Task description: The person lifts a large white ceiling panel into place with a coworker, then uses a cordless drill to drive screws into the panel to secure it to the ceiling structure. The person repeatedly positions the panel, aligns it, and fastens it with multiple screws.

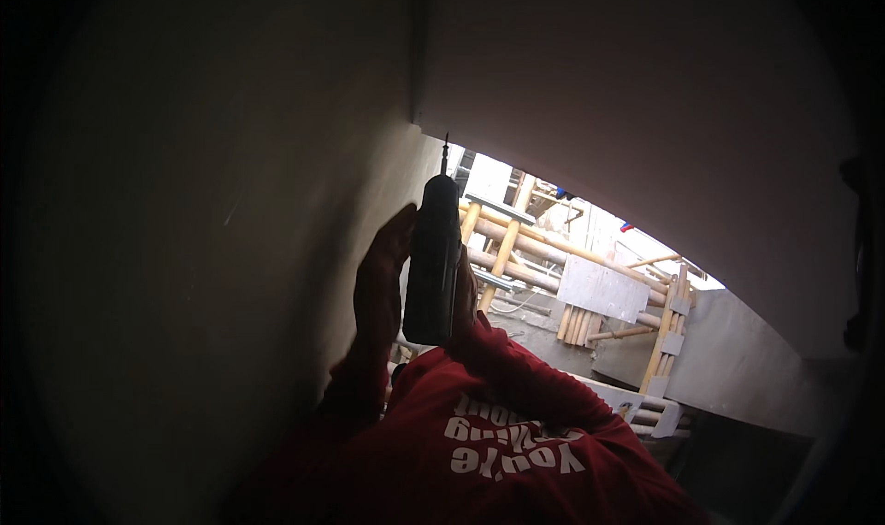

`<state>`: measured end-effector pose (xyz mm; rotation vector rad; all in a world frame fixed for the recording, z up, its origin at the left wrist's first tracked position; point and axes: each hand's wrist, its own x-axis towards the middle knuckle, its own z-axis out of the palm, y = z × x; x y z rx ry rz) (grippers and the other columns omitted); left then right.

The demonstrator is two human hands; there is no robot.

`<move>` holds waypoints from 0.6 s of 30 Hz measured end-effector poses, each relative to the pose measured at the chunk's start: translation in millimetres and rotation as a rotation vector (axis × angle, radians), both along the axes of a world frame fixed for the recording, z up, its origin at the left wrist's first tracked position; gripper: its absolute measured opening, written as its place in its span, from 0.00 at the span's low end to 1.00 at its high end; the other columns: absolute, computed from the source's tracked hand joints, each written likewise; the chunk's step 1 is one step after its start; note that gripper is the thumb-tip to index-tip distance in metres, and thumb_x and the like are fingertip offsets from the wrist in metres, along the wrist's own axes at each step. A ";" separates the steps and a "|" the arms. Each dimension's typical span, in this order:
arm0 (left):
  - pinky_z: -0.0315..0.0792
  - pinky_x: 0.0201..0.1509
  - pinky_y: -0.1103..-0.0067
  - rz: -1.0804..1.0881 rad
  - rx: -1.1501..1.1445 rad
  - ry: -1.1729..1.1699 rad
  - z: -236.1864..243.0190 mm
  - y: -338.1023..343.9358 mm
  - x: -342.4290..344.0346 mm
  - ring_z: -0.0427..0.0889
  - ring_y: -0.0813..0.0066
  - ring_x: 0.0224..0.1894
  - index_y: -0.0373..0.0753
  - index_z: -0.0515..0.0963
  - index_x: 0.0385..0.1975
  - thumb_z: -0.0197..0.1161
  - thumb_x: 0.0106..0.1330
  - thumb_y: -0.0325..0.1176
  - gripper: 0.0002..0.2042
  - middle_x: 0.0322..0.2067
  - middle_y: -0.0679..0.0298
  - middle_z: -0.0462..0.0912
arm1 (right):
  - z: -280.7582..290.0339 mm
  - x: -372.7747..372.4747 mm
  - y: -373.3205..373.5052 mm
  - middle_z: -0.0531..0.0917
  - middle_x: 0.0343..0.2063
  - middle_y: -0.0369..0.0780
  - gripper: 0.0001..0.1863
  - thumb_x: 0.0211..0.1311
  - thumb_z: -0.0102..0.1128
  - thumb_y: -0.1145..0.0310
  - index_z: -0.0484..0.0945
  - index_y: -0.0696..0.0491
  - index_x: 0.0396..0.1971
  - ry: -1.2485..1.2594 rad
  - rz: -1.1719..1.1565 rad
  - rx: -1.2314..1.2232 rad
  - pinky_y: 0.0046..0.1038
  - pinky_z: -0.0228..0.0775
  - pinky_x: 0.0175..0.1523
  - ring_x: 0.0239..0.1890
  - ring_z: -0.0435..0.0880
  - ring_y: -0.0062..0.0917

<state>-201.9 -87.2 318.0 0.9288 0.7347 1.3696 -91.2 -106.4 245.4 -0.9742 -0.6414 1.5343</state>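
A dark cordless drill (431, 258) stands nearly upright between my hands, its thin bit pointing up toward the lower edge of a pale panel (627, 92). My right hand (466, 290) is closed on the drill from the right, most of its fingers hidden behind the tool. My left hand (378, 258) is on the other side, its fingers bent in against the drill body near the front end; a narrow gap shows lower down. Deep shadow blurs both hands. The tip of the bit is close to the panel edge; whether they touch I cannot tell.
A plain wall (203, 230) rises close on the left and meets the panel in a corner. Beyond the panel's edge is bright scaffolding of yellowish poles (516, 239) with a whitish board (604, 288) on it. A grey wall (737, 359) stands at lower right.
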 end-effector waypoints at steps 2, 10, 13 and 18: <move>0.65 0.68 0.66 0.176 -0.045 0.190 7.8 -39.0 12.9 0.70 0.58 0.64 0.31 0.63 0.65 0.50 0.73 0.55 0.33 0.61 0.50 0.70 | -3.9 0.5 -2.0 0.81 0.35 0.45 0.13 0.73 0.43 0.62 0.70 0.55 0.45 -0.054 -0.020 0.009 0.35 0.77 0.41 0.37 0.83 0.35; 0.70 0.65 0.58 0.446 0.657 0.613 14.4 -30.9 14.4 0.72 0.44 0.63 0.34 0.76 0.46 0.63 0.64 0.29 0.12 0.55 0.46 0.76 | -1.3 -6.7 -4.2 0.80 0.37 0.47 0.19 0.62 0.59 0.59 0.71 0.55 0.48 -0.231 -0.039 0.227 0.38 0.74 0.42 0.38 0.81 0.43; 0.71 0.63 0.58 0.470 0.615 0.572 16.4 -28.9 3.4 0.75 0.44 0.61 0.33 0.78 0.39 0.59 0.64 0.26 0.07 0.53 0.45 0.79 | 13.5 -13.6 -3.2 0.80 0.37 0.47 0.24 0.57 0.65 0.59 0.70 0.55 0.48 -0.325 0.008 0.233 0.37 0.75 0.40 0.37 0.82 0.42; 0.71 0.63 0.59 0.416 0.614 0.529 12.8 -24.2 -7.1 0.74 0.44 0.61 0.33 0.78 0.35 0.56 0.66 0.28 0.06 0.53 0.44 0.79 | 26.3 -18.4 5.9 0.83 0.39 0.46 0.29 0.51 0.69 0.62 0.70 0.52 0.54 -0.553 0.155 0.188 0.37 0.77 0.42 0.39 0.86 0.42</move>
